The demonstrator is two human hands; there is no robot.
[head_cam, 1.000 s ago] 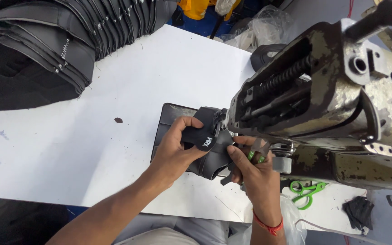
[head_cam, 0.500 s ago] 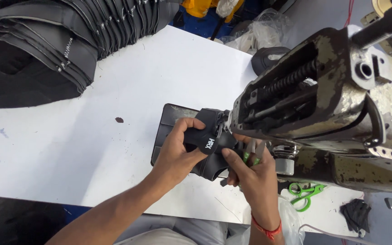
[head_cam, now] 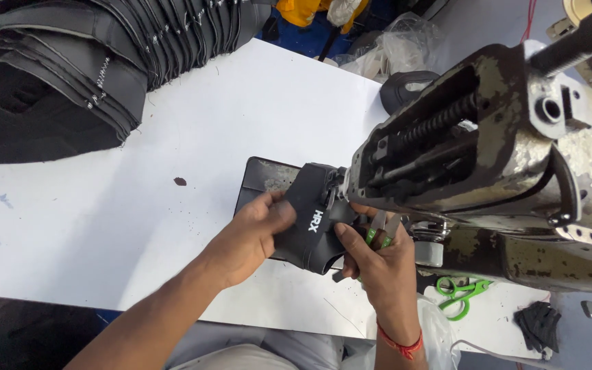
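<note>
A black curved shoe-upper piece (head_cam: 315, 216) with white lettering sits under the head of a worn grey sewing machine (head_cam: 488, 157). My left hand (head_cam: 251, 233) grips the piece's left side. My right hand (head_cam: 378, 264) pinches its lower right edge and also holds a small green-handled thread snipper (head_cam: 378, 229). The needle area is hidden behind the machine head. A dark metal plate (head_cam: 262, 179) lies under the piece.
A large stack of black stitched pieces (head_cam: 70, 68) fills the table's far left. Green scissors (head_cam: 464, 291) and a small black scrap (head_cam: 539, 322) lie at the right of the white table (head_cam: 173, 157). Plastic bags (head_cam: 399, 48) sit beyond it.
Both hands have shifted the black piece slightly, turning it under the machine head. The grip on piece and snipper is unchanged.
</note>
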